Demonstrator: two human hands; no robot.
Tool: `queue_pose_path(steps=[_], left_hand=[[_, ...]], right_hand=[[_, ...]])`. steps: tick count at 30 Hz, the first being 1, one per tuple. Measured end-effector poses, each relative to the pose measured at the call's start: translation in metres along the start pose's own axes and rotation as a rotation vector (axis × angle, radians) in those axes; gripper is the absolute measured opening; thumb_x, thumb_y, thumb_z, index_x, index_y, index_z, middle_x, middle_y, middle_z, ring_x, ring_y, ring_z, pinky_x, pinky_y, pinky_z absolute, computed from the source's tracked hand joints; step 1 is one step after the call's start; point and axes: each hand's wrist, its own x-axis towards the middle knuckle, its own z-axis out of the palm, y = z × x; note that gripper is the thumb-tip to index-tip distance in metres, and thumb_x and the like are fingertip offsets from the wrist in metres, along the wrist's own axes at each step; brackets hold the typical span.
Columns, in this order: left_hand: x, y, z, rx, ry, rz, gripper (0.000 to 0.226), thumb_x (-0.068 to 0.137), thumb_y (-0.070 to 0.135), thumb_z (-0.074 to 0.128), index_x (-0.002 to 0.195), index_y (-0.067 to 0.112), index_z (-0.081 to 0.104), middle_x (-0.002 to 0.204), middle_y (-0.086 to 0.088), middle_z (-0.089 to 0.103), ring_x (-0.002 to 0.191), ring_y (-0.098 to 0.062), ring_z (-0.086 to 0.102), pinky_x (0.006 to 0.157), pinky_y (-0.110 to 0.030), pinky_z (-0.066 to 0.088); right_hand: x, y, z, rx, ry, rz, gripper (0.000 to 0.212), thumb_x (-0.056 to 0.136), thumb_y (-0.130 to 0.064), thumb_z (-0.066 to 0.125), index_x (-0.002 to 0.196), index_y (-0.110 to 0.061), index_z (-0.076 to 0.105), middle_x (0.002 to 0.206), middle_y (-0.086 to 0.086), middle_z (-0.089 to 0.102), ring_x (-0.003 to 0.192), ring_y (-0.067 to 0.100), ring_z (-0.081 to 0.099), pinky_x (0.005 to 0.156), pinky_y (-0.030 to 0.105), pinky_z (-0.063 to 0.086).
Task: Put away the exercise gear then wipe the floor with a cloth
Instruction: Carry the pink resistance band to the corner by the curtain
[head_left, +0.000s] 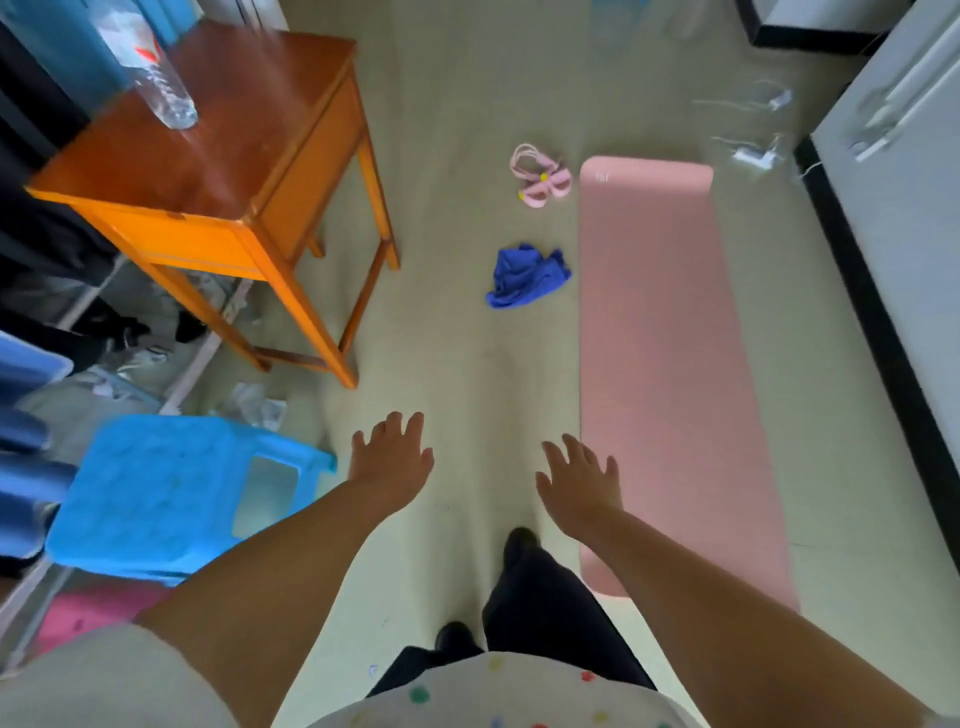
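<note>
Hands, the left hand (390, 457) and the right hand (581, 480), are spread wide and hold nothing, so a foot might slip on the blue cloth (527, 276) or trip on the pink pull band (540, 176) beside the flat pink mat (670, 338).

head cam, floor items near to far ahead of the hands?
Right hand and left hand, both empty → blue cloth → pink resistance band. The pink mat runs alongside on the right, spanning the whole depth, so unranked.
</note>
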Motion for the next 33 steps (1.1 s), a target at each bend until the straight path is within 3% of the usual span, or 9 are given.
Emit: queue_pose_path(steps=[9, 14, 20, 23, 28, 33], left_hand=[[0.217, 0.036, -0.098, -0.057, -0.037, 0.039, 0.053, 0.100, 0.037, 0.028, 0.149, 0.020, 0.015, 0.151, -0.007, 0.024, 0.137, -0.023, 0.030, 0.112, -0.044, 0.021], [0.328, 0.040, -0.171, -0.104, 0.031, 0.050, 0.053, 0.100, 0.037, 0.029, 0.149, 0.021, 0.016, 0.152, -0.005, 0.025, 0.137, -0.023, 0.031, 0.113, -0.043, 0.021], [0.460, 0.005, -0.223, -0.056, -0.013, -0.006, 0.053, 0.100, 0.037, 0.028, 0.149, 0.020, 0.016, 0.150, -0.007, 0.028, 0.135, -0.024, 0.034, 0.112, -0.042, 0.027], [0.550, -0.020, -0.266, -0.070, -0.022, -0.015, 0.051, 0.100, 0.034, 0.029, 0.148, 0.019, 0.018, 0.149, -0.008, 0.027, 0.134, -0.026, 0.033, 0.110, -0.044, 0.026], [0.693, -0.049, -0.356, 0.040, 0.008, 0.112, 0.052, 0.099, 0.035, 0.030, 0.147, 0.018, 0.019, 0.144, -0.008, 0.034, 0.129, -0.026, 0.040, 0.105, -0.042, 0.033], [0.810, -0.049, -0.438, 0.045, -0.012, 0.204, 0.053, 0.098, 0.034, 0.030, 0.147, 0.018, 0.019, 0.146, -0.009, 0.033, 0.131, -0.026, 0.037, 0.108, -0.043, 0.030]], right_hand=[[0.213, 0.023, -0.131, -0.037, -0.018, 0.028, 0.050, 0.102, -0.038, 0.024, 0.149, -0.025, 0.016, 0.159, 0.001, 0.007, 0.145, 0.022, 0.015, 0.117, 0.049, 0.011], [0.331, 0.020, -0.227, -0.069, 0.000, 0.025, 0.049, 0.101, -0.038, 0.025, 0.147, -0.023, 0.020, 0.156, 0.003, 0.016, 0.142, 0.022, 0.022, 0.115, 0.048, 0.015], [0.472, -0.015, -0.299, -0.138, -0.015, -0.021, 0.050, 0.101, -0.038, 0.027, 0.148, -0.022, 0.020, 0.156, 0.004, 0.016, 0.141, 0.022, 0.023, 0.114, 0.047, 0.016], [0.553, -0.035, -0.340, -0.142, 0.013, -0.037, 0.044, 0.099, -0.033, 0.036, 0.141, -0.021, 0.032, 0.148, 0.004, 0.028, 0.133, 0.022, 0.033, 0.108, 0.045, 0.024], [0.671, -0.069, -0.414, 0.008, 0.020, 0.117, 0.040, 0.100, -0.034, 0.031, 0.139, -0.024, 0.034, 0.148, 0.001, 0.028, 0.135, 0.019, 0.031, 0.111, 0.045, 0.022], [0.750, -0.081, -0.489, 0.004, 0.059, 0.120, 0.044, 0.100, -0.036, 0.032, 0.143, -0.024, 0.028, 0.150, 0.001, 0.025, 0.136, 0.020, 0.030, 0.111, 0.045, 0.022]])
